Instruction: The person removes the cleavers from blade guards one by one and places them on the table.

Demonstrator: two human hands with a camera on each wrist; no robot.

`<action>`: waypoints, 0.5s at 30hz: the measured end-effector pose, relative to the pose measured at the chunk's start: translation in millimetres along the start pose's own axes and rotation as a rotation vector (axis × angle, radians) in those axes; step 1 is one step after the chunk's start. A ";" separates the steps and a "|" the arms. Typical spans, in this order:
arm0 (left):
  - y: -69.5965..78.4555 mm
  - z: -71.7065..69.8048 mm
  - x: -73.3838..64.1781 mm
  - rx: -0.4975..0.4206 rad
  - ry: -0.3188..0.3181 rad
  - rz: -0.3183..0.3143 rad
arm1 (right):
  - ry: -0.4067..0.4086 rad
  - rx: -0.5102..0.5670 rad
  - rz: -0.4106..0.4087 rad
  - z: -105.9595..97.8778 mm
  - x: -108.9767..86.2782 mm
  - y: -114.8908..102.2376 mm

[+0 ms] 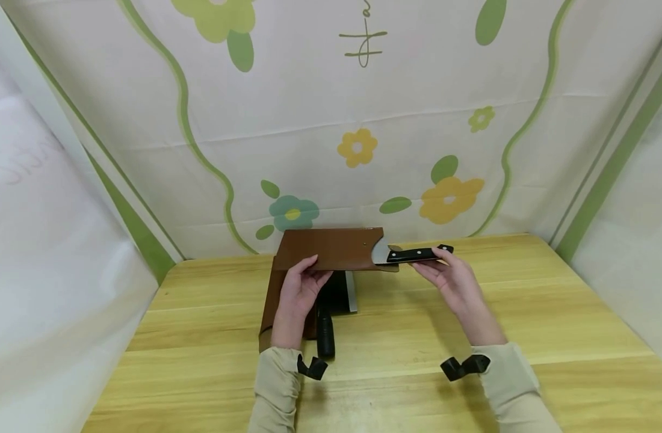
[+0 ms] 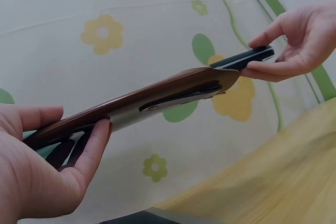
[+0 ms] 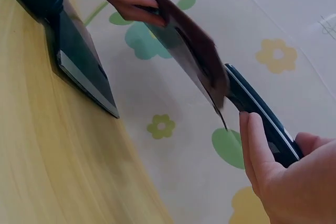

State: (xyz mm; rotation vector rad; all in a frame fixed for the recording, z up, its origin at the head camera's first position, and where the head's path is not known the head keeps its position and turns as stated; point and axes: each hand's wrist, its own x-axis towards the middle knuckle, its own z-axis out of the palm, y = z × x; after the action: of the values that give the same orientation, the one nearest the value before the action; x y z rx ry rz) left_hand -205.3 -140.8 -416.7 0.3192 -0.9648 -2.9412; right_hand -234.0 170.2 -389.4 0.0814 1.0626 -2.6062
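A brown leather knife sheath (image 1: 331,249) is held up over the back of the table by my left hand (image 1: 298,291), thumb on one face and fingers beneath. Most of a cleaver's blade lies hidden in the sheath; a silver strip of blade (image 1: 380,251) shows at the notched mouth. My right hand (image 1: 454,281) pinches the riveted black handle (image 1: 414,255) between thumb and fingers. A strap with a snap (image 2: 181,98) hangs along the sheath's underside. Below the left hand lies a second cleaver (image 1: 333,294) with a dark blade, its black handle toward me.
Another brown leather piece (image 1: 273,294) lies on the wooden table (image 1: 396,373) at the left, partly under the held sheath and left forearm. A white flowered cloth (image 1: 287,90) rises behind the table's back edge, with more cloth at both sides.
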 end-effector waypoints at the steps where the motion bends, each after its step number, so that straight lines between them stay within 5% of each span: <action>1: 1.9 -1.0 0.1 -0.009 0.006 0.007 | -0.002 0.011 0.003 -1.1 -0.1 -1.6; 15: 33.4 -23.0 0.9 -0.115 0.051 0.065 | -0.058 0.131 0.001 -18.3 -3.5 -24.7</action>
State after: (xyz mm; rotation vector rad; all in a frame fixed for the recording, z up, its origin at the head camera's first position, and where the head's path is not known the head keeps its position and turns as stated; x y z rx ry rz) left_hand -202.7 -181.2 -415.2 0.3501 -0.7805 -2.8992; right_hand -239.8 200.3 -385.4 0.0367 0.8712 -2.6581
